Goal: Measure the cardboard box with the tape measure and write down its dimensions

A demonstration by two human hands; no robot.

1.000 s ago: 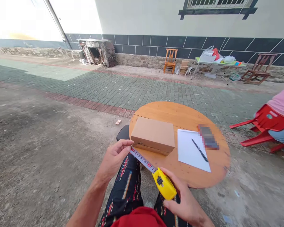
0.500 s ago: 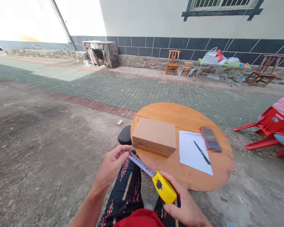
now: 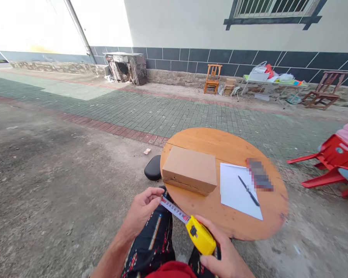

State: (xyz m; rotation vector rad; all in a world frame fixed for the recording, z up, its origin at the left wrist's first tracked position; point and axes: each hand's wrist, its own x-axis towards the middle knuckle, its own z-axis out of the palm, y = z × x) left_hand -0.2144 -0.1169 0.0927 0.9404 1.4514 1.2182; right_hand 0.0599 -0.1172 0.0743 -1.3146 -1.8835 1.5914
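Observation:
My right hand point(image 3: 224, 253) is wrapped round a yellow tape measure case point(image 3: 200, 239) just below the near edge of a round wooden table point(image 3: 229, 144). My left hand point(image 3: 142, 210) pinches the free end of the white tape blade point(image 3: 174, 210), a short length pulled out between the two hands. A closed brown cardboard box point(image 3: 190, 169) lies on the table's left side, just beyond my left hand. Right of the box lies a white sheet of paper point(image 3: 234, 189) with a black pen point(image 3: 248, 190) on it.
A blurred dark flat object point(image 3: 260, 174) lies by the paper's far right corner. A black stool seat point(image 3: 153, 168) shows left of the table. A person on a red plastic chair point(image 3: 330, 160) sits at right. Wooden chairs and a cluttered table line the far wall.
The tape between my hands has become shorter, and both hands have dropped slightly lower and nearer to me. The view has shifted a little.

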